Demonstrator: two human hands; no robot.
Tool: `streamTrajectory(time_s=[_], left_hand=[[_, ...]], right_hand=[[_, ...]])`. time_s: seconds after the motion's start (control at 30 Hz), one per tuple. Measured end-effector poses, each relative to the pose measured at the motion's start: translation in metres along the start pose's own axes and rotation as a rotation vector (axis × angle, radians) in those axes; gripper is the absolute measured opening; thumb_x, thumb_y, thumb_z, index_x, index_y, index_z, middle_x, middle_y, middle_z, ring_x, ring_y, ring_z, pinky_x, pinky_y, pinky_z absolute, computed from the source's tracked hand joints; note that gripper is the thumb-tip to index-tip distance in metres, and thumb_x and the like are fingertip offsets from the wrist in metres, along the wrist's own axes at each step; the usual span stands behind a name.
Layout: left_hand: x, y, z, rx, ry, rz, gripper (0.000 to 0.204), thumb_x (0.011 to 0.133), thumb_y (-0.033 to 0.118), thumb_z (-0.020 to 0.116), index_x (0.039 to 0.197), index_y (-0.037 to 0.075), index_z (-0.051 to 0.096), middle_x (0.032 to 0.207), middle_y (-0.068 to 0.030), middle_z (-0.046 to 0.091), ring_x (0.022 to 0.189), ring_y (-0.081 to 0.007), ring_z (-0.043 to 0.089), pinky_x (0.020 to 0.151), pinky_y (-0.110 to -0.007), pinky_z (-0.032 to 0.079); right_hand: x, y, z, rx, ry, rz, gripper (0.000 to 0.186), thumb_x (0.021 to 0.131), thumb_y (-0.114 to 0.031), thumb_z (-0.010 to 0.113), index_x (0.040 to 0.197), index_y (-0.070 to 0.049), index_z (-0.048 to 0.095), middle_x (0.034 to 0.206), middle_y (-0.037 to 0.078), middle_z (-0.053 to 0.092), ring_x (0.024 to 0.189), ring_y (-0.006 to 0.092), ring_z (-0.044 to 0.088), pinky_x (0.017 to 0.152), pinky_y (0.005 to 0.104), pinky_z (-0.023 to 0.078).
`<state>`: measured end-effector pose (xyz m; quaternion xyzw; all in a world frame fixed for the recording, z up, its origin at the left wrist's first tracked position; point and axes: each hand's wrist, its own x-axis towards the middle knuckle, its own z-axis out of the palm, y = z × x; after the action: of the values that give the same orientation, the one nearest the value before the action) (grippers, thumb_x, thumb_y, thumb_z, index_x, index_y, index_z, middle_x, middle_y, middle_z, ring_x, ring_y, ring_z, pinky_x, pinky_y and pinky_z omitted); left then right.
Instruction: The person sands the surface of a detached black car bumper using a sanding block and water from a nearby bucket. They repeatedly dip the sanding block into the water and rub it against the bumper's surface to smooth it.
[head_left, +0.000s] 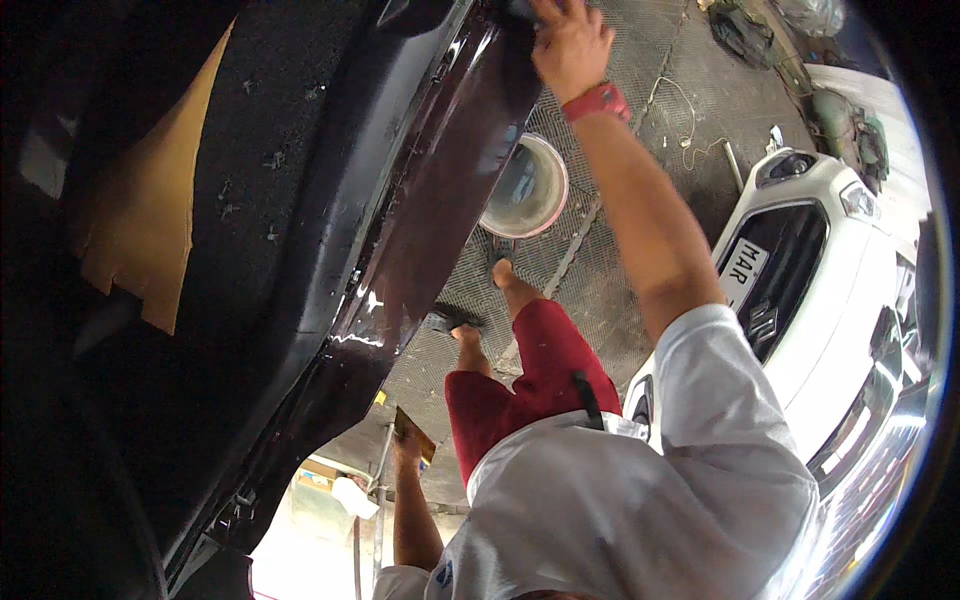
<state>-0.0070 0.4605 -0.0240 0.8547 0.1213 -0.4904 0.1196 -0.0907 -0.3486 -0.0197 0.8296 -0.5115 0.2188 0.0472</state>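
1. Reaching up to the top of the view: your right hand, fingers bent and slightly parted; whether they press or pinch, you cannot tell from here.
2. Beside those fingers: one long, glossy, dark maroon car-body panel, running diagonally to the lower left.
3. Your left hand, low: fingers apparently closed on one thin, flat, brown-gold plate, near the panel but apart.
4. Outward: one round, pale-rimmed basin on the floor; one white car, right.
5. Step, as judged: right hand attending to the panel's edge, plate in reserve. Next move calls for a light touch, plate clear of the gloss.
6. Obscured: right fingertips, at the frame's edge; left fingers, small and dim; panel's upper end, cut off.
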Motion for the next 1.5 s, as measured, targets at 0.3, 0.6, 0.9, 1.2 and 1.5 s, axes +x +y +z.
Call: streamTrajectory(time_s=[0.3,0.6,0.9,1.2,1.5], left_hand=[[-0.025,0.026,0.038,0.052,-0.052,-0.072,0.068,0.113,0.049,0.067,0.157,-0.003,0.062,0.147,-0.0212,0.073,0.130,-0.0316,0.071,0.109,-0.048,0.055],[0.002,-0.041,0.043,0.218,0.068,0.035,0.059,0.114,0.049,0.062,0.145,-0.001,0.069,0.130,-0.0210,0.079,0.122,-0.0357,0.076,0.103,-0.047,0.058],[0.017,-0.051,-0.008,0.012,-0.077,0.126,0.052,0.115,0.047,0.063,0.141,0.002,0.072,0.123,-0.0116,0.078,0.109,-0.0219,0.070,0.097,-0.043,0.057],[0.044,-0.163,-0.057,-0.027,-0.070,0.041,0.052,0.113,0.043,0.071,0.150,0.006,0.070,0.139,-0.0099,0.077,0.125,-0.0259,0.069,0.109,-0.042,0.051],[0.057,-0.207,-0.050,-0.152,-0.175,0.006,0.051,0.115,0.038,0.067,0.153,0.005,0.067,0.137,-0.0086,0.076,0.125,-0.0255,0.069,0.110,-0.040,0.052]], right_hand=[[0.168,0.158,0.076,-0.047,-0.265,0.169,0.045,0.109,-0.026,0.064,0.152,-0.021,0.071,0.167,0.020,0.055,0.155,0.0535,0.046,0.121,0.0735,0.043],[0.027,0.029,-0.018,0.223,-0.193,-0.116,0.050,0.102,-0.015,0.066,0.152,-0.014,0.070,0.138,0.019,0.066,0.130,0.0512,0.061,0.112,0.0643,0.049],[-0.161,-0.128,-0.089,0.140,-0.186,-0.051,0.069,0.087,-0.015,0.083,0.152,-0.036,0.072,0.135,0.006,0.069,0.120,0.0337,0.067,0.100,0.0545,0.053],[-0.310,-0.265,-0.156,0.274,-0.302,0.014,0.074,0.084,-0.011,0.080,0.156,-0.027,0.070,0.139,0.011,0.066,0.124,0.0340,0.061,0.101,0.0517,0.047],[-0.382,-0.330,-0.188,0.416,-0.474,0.025,0.078,0.087,-0.015,0.083,0.162,-0.023,0.064,0.141,0.014,0.060,0.125,0.0353,0.058,0.100,0.0548,0.049]])
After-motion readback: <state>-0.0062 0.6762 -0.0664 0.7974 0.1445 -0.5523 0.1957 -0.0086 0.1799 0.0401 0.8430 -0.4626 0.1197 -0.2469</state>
